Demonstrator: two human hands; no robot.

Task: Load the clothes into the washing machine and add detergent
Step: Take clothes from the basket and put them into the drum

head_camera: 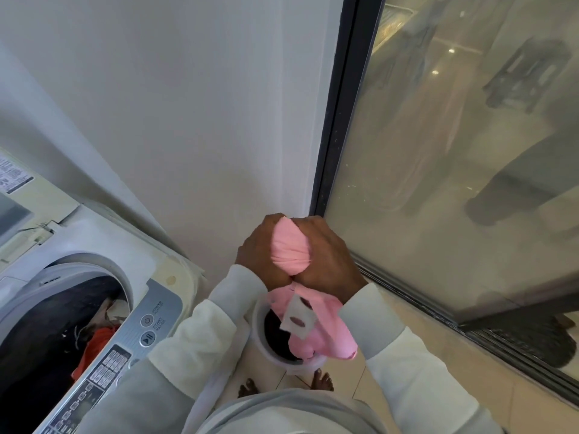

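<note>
A pink garment point(289, 249) is bunched between both hands at chest height, right of the washing machine. My left hand point(260, 255) grips its left side and my right hand point(329, 258) grips its right side. The rest of the pink cloth, with a white label, hangs down over a white laundry bucket point(260, 324) on the floor. The top-loading washing machine point(134, 264) stands at the lower left with its lid up; dark and orange clothes point(94, 343) lie in the drum.
The machine's silver control panel point(125, 346) runs along its front edge. A white wall rises behind. A dark-framed glass sliding door point(338, 120) fills the right side. My bare feet stand on beige floor tiles point(391, 314) beside the bucket.
</note>
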